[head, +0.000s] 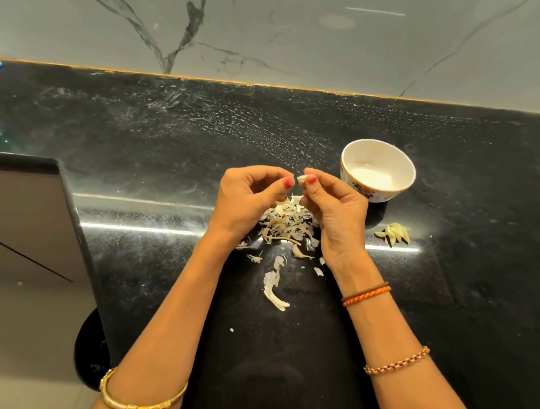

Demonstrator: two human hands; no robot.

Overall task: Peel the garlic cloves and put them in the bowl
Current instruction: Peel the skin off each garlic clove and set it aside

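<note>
Head view: right hand (pixel 334 214) pinches a garlic clove (pixel 301 178) at its fingertips, left hand (pixel 250 200) curled w/ thumb & fingers just beside it, both above the peel pile (pixel 288 224) on the black counter (pixel 171 141), bowl (pixel 377 169) near right, w/ more cloves (pixel 394 233) in front of it.

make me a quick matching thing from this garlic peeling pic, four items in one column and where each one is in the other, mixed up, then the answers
Column one:
1. bowl
2. garlic clove
3. pile of skins
4. peeled cloves

Column two:
A. on the counter, under and between the two hands
B. pinched in the right hand, close to the left hand
C. lying on the counter in front of the bowl, right of the hands
D. standing upright on the counter, right of the hands, no cloves visible inside

Pairs: 1-D, 2-B, 3-A, 4-C
</note>
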